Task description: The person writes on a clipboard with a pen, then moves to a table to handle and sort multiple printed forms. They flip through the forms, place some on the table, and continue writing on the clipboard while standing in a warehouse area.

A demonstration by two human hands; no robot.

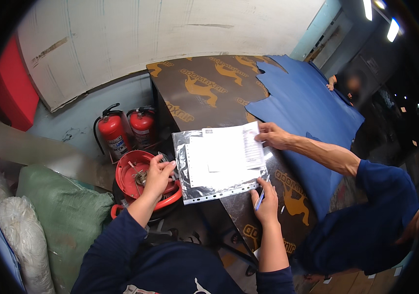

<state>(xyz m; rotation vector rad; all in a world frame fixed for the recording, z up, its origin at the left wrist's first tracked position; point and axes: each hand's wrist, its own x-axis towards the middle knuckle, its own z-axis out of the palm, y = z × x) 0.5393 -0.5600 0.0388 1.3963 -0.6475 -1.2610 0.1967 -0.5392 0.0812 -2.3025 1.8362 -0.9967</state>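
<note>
A clear punched plastic sleeve (188,193) with white papers (226,152) lies over the table's left corner, partly past its edge. My left hand (156,177) is closed at the sleeve's left edge, fingers curled and thumb against the plastic. Beside the lower right corner of the sleeve, my right hand (267,203) is closed around a blue pen (260,201), its fingertips touching the plastic. Another person's hand (272,135), reaching in from the right, grips the upper right corner of the papers.
Blue sheet material (302,103) with ragged edges covers the right part of the brown printed table (175,81). To the left stand two red fire extinguishers (114,130), a red round container (121,176) and a green sack (58,210). A person (349,88) is at the far right.
</note>
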